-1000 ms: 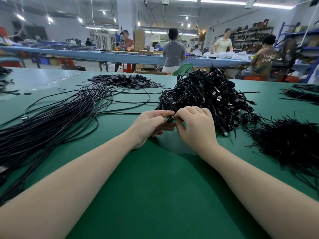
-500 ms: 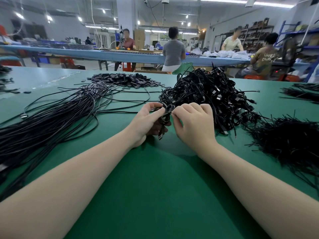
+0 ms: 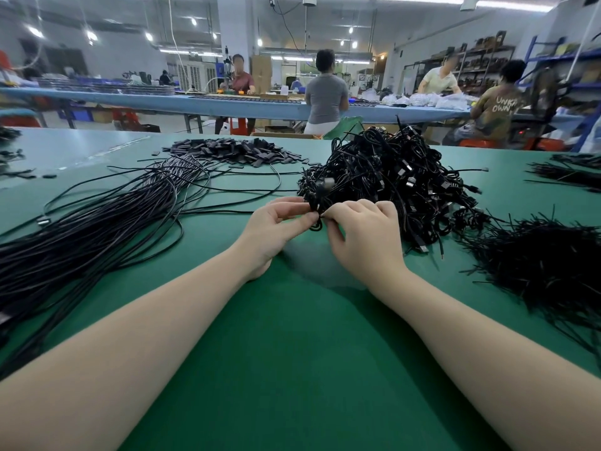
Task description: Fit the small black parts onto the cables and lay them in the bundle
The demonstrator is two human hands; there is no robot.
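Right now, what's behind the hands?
Behind the left hand and right hand, pinching a cable, sits the coiled-cable heap. The cable's pinched part is hidden by fingers.

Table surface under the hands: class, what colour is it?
Plain green, seen in the head view: table surface.

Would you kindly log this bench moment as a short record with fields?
surface: green table
left hand: pinches a coiled cable
right hand: pinches the same cable
stage: hands meet at the near edge of the tangled pile
straight cables: fanned out at left
small black parts: heap at the far side
thin ties: heap at right
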